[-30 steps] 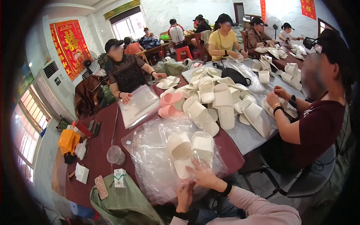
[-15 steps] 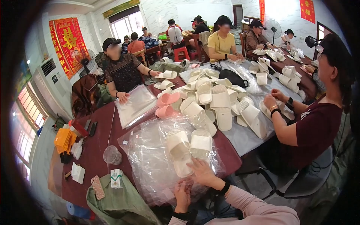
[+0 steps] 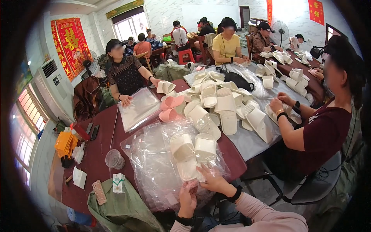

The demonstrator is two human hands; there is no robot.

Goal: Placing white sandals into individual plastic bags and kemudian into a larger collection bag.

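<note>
We hold a pair of cream slippers [image 3: 193, 154] just beyond our fingertips, on clear plastic bags [image 3: 154, 166] at the near table [image 3: 98, 149] edge. Our right hand [image 3: 212, 181] pinches the slipper heels; our left hand [image 3: 188, 199] grips bag plastic below them. Leftward the tabletop lies open; a slipper pile [image 3: 222, 102] crowds ahead. Since earlier, the pair has barely shifted.

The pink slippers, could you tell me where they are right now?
In the head view, the pink slippers lie mid-table, between the bag stack on their left and the white slipper pile on their right.
</note>
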